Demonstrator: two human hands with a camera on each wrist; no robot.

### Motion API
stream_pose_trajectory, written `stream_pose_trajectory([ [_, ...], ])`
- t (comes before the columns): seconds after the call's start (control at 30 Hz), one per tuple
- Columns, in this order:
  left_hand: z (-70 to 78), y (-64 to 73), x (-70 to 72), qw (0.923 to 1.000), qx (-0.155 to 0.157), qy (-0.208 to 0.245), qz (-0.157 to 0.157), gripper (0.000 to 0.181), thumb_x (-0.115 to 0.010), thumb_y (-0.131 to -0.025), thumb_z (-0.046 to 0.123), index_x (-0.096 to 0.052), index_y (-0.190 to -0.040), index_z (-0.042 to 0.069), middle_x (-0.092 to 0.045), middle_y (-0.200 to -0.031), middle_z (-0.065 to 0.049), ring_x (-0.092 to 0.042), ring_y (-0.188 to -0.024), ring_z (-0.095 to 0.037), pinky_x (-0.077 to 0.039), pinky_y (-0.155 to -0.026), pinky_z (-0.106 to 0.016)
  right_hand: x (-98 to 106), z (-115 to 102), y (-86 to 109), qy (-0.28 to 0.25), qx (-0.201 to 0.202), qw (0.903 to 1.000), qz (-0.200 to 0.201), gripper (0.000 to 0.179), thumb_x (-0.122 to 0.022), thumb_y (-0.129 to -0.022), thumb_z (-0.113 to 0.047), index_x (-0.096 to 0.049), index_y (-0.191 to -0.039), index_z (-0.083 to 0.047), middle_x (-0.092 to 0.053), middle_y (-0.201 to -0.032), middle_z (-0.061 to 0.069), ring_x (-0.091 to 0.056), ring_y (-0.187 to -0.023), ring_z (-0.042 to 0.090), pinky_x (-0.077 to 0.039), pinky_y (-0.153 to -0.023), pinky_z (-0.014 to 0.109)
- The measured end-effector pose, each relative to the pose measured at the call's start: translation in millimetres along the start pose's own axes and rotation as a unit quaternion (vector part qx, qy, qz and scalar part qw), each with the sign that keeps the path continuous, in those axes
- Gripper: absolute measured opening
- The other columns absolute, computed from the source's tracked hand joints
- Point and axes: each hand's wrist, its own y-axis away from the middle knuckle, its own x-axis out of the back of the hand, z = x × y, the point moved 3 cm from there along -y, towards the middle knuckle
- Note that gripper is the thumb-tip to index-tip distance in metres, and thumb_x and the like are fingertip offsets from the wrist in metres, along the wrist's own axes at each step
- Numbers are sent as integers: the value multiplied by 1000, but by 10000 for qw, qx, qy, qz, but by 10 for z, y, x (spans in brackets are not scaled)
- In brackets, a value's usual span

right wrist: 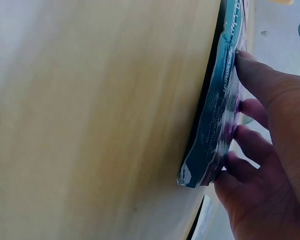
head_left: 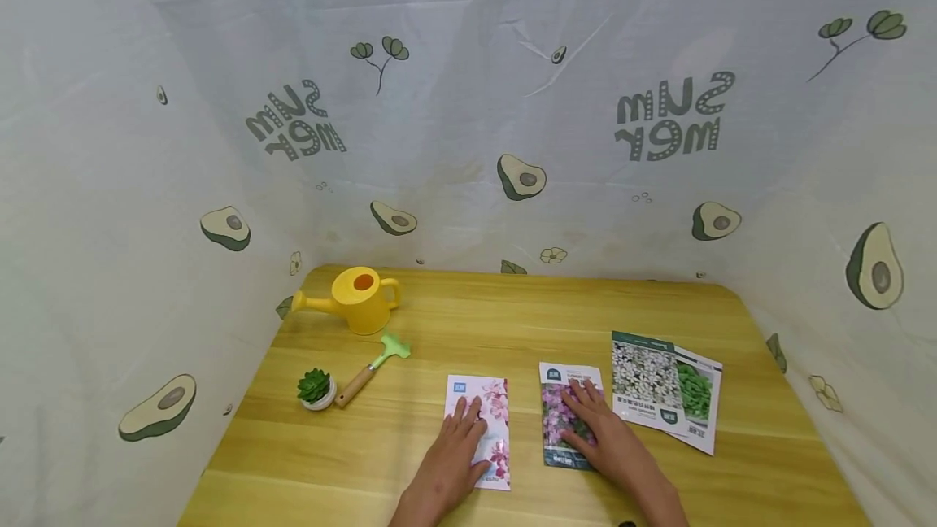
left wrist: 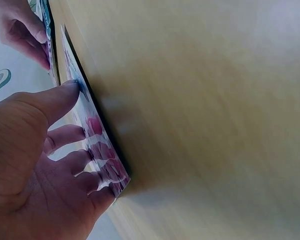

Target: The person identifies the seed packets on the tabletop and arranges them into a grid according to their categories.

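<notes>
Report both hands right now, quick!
Left hand: open, resting on the pink-flowered packet.
Right hand: open, resting on the purple-flowered packet.
Neither is gripping anything.

On the wood-grained surface (head_left: 498, 315), a yellow watering can (head_left: 359, 311) stood at 10 o'clock, its spout aimed toward 9. A small green succulent (head_left: 314, 385) in a white pot (head_left: 320, 401) sat at 9 o'clock, with a wooden-handled garden tool (head_left: 363, 378) lying just beside it, its light-green head toward 2. White cloth (head_left: 454, 120) with avocado prints hung from 9 round to 3, mirrored "Summer" lettering at 10 and 2.
</notes>
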Motion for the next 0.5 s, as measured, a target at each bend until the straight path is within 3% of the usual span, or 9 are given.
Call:
stream_pose_trajectory([
  [0.5,15,7,23,9998,-87,-155,67,50,-79,-99,29,-59,-140,9,-38,-173,-13,-32,-161,-38,-36,-127,-55,-78,-125,57,-27,-190,9996,-191,68,-79,-99,-35,-57,-155,-4,-39,-169,23,-27,-158,53,-32,-121,72],
])
